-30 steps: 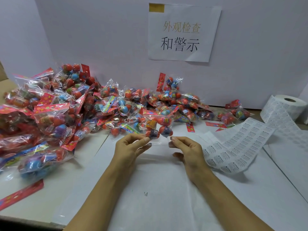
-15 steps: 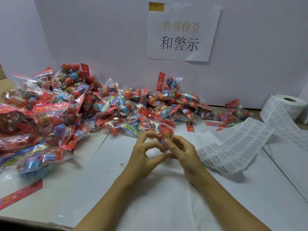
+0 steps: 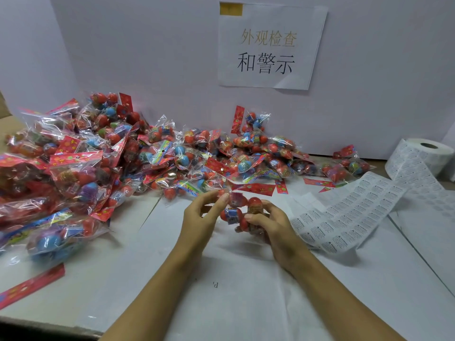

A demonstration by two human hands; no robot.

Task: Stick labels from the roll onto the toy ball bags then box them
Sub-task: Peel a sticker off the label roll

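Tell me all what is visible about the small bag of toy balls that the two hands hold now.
The toy ball bag is a small clear plastic pouch, crinkled and glossy, with several red-orange balls inside; some have printed bands, one bluish. It is held above the white paper-covered table, in front of the pile of similar bags. The right hand grips its lower right side with curled fingers; the left hand pinches its upper left edge. No label is visible on it.

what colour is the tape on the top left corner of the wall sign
Mustard yellow tape on the white wall sign, in the head view.
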